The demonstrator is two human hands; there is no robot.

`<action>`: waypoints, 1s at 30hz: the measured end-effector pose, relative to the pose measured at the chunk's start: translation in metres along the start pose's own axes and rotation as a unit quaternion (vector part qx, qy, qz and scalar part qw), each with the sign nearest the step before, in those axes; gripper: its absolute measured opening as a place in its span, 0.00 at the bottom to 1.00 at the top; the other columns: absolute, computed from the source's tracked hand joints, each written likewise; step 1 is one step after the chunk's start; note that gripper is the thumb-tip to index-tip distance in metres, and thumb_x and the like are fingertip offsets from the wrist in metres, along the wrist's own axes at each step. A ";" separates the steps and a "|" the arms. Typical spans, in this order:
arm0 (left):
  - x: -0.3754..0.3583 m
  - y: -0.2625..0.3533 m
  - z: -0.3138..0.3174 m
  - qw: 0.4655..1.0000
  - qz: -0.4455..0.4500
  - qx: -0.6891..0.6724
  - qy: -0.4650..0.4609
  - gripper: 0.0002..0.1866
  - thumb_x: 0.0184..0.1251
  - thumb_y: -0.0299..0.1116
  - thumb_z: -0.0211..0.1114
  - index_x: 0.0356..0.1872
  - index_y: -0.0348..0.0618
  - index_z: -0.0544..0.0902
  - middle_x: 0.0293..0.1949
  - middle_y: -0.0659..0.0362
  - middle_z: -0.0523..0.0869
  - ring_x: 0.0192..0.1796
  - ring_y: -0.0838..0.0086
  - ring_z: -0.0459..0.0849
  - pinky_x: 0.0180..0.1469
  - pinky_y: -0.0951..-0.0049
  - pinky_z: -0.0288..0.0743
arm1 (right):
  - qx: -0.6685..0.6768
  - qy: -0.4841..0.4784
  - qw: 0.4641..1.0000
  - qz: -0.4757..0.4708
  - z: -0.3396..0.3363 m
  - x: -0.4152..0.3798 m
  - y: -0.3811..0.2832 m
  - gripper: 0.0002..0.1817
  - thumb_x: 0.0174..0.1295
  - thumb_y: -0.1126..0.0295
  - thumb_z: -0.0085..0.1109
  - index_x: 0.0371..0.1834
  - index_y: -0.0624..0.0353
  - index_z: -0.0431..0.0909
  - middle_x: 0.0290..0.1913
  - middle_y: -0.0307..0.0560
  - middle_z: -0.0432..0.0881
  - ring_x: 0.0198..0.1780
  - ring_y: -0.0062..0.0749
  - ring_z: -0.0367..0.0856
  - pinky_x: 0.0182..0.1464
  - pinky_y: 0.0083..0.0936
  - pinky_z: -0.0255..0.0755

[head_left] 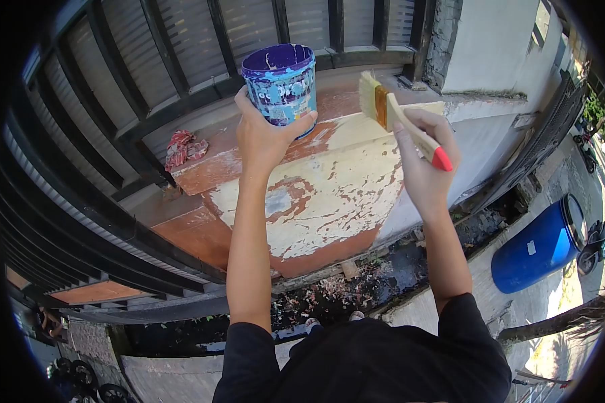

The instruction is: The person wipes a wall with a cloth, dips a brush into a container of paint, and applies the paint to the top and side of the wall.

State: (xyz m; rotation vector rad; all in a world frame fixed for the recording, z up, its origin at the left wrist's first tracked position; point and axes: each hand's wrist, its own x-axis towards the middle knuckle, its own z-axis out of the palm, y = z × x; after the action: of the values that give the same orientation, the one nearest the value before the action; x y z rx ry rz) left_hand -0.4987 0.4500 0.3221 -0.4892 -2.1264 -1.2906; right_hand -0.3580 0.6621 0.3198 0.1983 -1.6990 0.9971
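Observation:
A blue and purple paint can (pixel 284 94), streaked with light drips, is held up by my left hand (pixel 269 138), the thumb and fingers wrapped round its lower side. My right hand (pixel 427 158) grips the pale handle of a wide paintbrush (pixel 383 101) with a red handle end. The brush points up and left, its cream bristles raised above the wall and apart from the can. Below both hands, the low wall (pixel 336 195) carries cream paint with reddish patches showing through.
Dark metal bars (pixel 117 60) run along the top and left. A crumpled red and white cloth (pixel 183 149) lies on the ledge. Under the wall runs a gutter with debris (pixel 329 295). A blue barrel (pixel 534 248) and a motorcycle (pixel 593 248) stand at the right.

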 end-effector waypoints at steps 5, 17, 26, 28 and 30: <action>-0.001 -0.002 0.001 1.000 -0.011 -0.006 0.008 0.63 0.42 0.57 0.88 0.74 0.34 0.60 0.58 0.36 0.87 0.59 0.44 0.89 0.62 0.53 0.82 | -0.010 -0.112 0.979 -0.171 0.016 0.182 -0.042 0.14 0.66 0.66 0.75 0.44 0.68 0.86 0.39 0.51 0.92 0.42 0.29 0.92 0.47 0.23 0.83; 0.001 -0.001 -0.003 0.999 -0.019 -0.027 -0.008 0.61 0.43 0.56 0.88 0.73 0.36 0.61 0.59 0.34 0.85 0.60 0.41 0.88 0.62 0.50 0.81 | -0.097 -0.373 0.910 -0.156 0.105 0.222 -0.071 0.21 0.65 0.62 0.77 0.49 0.67 0.83 0.41 0.54 0.90 0.43 0.38 0.93 0.43 0.28 0.87; 0.001 -0.001 -0.003 0.999 -0.023 -0.020 -0.017 0.63 0.43 0.58 0.88 0.75 0.36 0.60 0.60 0.37 0.86 0.61 0.46 0.88 0.64 0.53 0.81 | -0.162 -0.407 0.878 -0.195 0.139 0.193 -0.055 0.22 0.63 0.66 0.75 0.48 0.72 0.77 0.41 0.69 0.88 0.43 0.57 0.89 0.48 0.43 0.81; 0.002 -0.002 -0.002 0.999 -0.021 -0.019 -0.015 0.64 0.43 0.58 0.88 0.75 0.36 0.59 0.60 0.37 0.86 0.61 0.46 0.88 0.64 0.53 0.80 | -0.175 -0.427 0.866 -0.194 0.145 0.190 -0.052 0.21 0.63 0.67 0.74 0.48 0.72 0.76 0.40 0.72 0.87 0.42 0.60 0.89 0.47 0.44 0.81; 0.001 -0.002 -0.003 1.000 -0.022 -0.012 -0.017 0.64 0.43 0.58 0.88 0.75 0.36 0.59 0.60 0.38 0.86 0.61 0.47 0.88 0.64 0.53 0.81 | -0.175 -0.433 0.861 -0.201 0.147 0.189 -0.050 0.21 0.63 0.67 0.75 0.48 0.72 0.75 0.40 0.72 0.87 0.42 0.61 0.89 0.46 0.44 0.81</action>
State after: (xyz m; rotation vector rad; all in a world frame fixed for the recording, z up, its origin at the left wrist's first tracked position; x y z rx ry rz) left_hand -0.5001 0.4470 0.3228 -0.4785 -2.1636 -1.3424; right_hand -0.5068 0.5926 0.5015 0.8187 -2.4690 0.2433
